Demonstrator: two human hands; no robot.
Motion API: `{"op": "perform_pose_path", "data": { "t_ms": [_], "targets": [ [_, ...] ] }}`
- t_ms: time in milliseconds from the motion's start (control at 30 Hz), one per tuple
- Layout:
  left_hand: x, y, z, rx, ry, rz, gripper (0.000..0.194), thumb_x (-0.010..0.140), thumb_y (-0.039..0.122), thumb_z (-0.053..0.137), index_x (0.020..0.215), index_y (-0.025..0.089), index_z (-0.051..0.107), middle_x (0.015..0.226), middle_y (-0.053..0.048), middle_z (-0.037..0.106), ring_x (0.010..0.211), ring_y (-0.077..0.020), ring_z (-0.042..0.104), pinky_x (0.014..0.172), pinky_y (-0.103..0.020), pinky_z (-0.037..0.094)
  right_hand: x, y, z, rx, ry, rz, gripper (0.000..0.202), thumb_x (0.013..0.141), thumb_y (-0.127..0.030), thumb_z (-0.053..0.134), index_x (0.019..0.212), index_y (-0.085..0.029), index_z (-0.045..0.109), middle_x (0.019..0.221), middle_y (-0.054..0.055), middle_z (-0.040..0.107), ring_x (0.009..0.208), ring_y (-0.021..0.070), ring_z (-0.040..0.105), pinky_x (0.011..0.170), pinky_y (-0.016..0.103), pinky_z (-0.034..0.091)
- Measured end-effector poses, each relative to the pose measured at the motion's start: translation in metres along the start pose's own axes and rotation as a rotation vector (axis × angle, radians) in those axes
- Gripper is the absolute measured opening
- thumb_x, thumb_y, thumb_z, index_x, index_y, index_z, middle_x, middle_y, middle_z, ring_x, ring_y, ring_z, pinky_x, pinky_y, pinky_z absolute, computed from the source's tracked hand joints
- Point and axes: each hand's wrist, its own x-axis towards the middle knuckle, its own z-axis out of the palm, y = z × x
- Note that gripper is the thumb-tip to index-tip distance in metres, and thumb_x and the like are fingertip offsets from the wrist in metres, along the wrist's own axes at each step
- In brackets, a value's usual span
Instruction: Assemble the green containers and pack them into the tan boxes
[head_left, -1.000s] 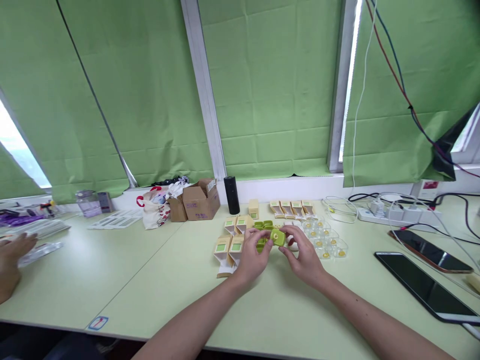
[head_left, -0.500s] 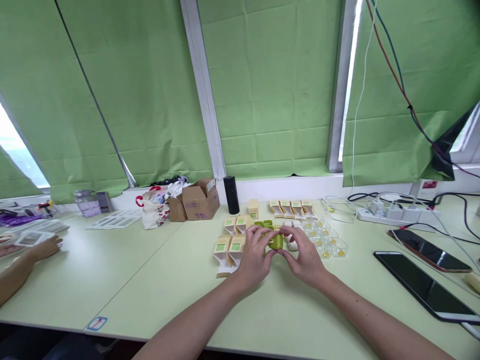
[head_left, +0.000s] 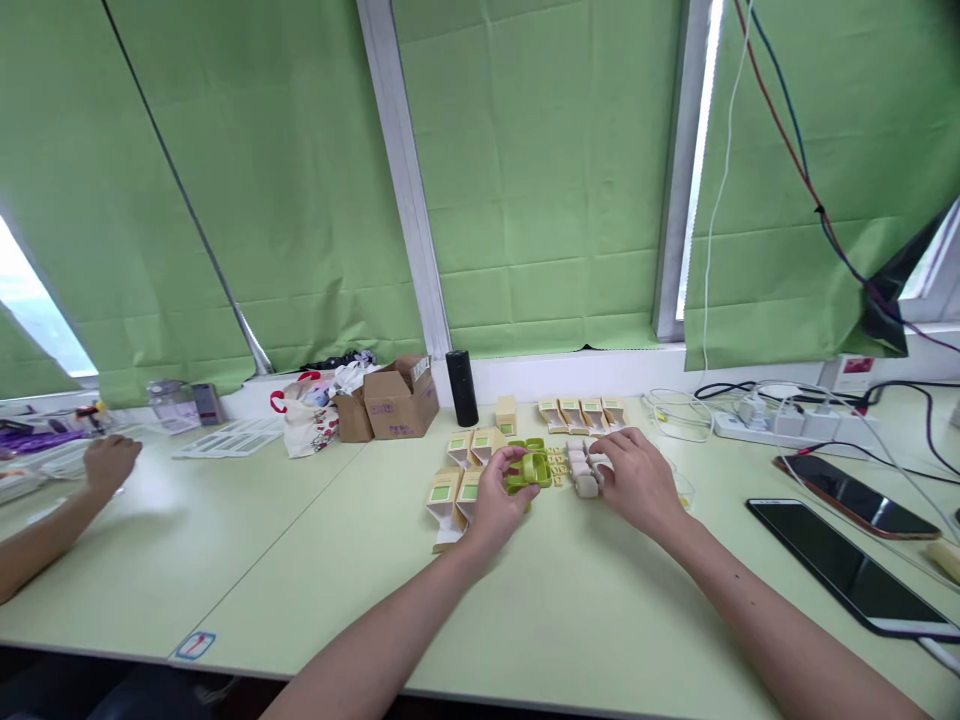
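My left hand [head_left: 499, 505] is closed round the side of a small hollow olive-green plastic case [head_left: 534, 468], its opening showing. More green cases [head_left: 535, 444] stand just behind it. My right hand [head_left: 641, 480] is at a cluster of small white rounded pieces [head_left: 577, 457], thumb and fingertips bent round one at the right side of the group; the fingers partly hide it. Between the green and white pieces lie several small yellow parts [head_left: 557, 467]. Clear plastic cups [head_left: 684, 490] with yellow bits are mostly covered by my right hand.
Folded cardboard cartons with green windows [head_left: 444, 492] stand left of my left hand; more cartons [head_left: 581, 413] line the back. A black cylinder [head_left: 462, 388], a brown box [head_left: 401, 400], phones [head_left: 847, 565] and a power strip [head_left: 795, 430] surround the area. Another person's hand [head_left: 111, 462] is far left.
My hands have separated: the left keeps the green case, while the right has let go of it and moved right to the white pieces. The other person's hand has lifted slightly.
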Motion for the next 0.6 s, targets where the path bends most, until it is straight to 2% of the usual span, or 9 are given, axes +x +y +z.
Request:
{"op": "perform_pose_path", "data": {
  "t_ms": [167, 267, 600],
  "targets": [
    [0.006, -0.004, 0.001, -0.226, -0.018, -0.048, 0.050, 0.069, 0.015, 0.087, 0.112, 0.022, 0.063, 0.121, -0.009, 0.075, 0.115, -0.0258, 0.068, 0.100, -0.039, 0.051, -0.007, -0.009, 0.010, -0.148, -0.216, -0.068, 0.030, 0.083, -0.010, 0.070, 0.111, -0.018, 0.075, 0.115, 0.013, 0.075, 0.118, 0.0332, 0.055, 0.093, 0.041, 0.038],
    [0.007, -0.006, 0.000, -0.289, -0.024, -0.067, 0.055, 0.065, 0.016, 0.091, 0.111, 0.022, 0.063, 0.117, -0.009, 0.076, 0.113, -0.0260, 0.069, 0.097, -0.038, 0.053, -0.009, -0.014, 0.015, -0.203, -0.288, -0.105, 0.027, 0.084, -0.015, 0.071, 0.112, -0.016, 0.074, 0.117, 0.015, 0.072, 0.118, 0.0349, 0.053, 0.093, 0.042, 0.035],
    [0.005, -0.003, -0.001, -0.358, -0.045, -0.093, 0.060, 0.063, 0.019, 0.096, 0.112, 0.022, 0.062, 0.122, -0.011, 0.077, 0.111, -0.0254, 0.071, 0.093, -0.037, 0.056, -0.009, -0.013, 0.024, -0.266, -0.279, -0.122, 0.021, 0.087, -0.010, 0.065, 0.106, -0.014, 0.074, 0.111, 0.016, 0.070, 0.112, 0.0336, 0.053, 0.090, 0.042, 0.033]
  ]
}}
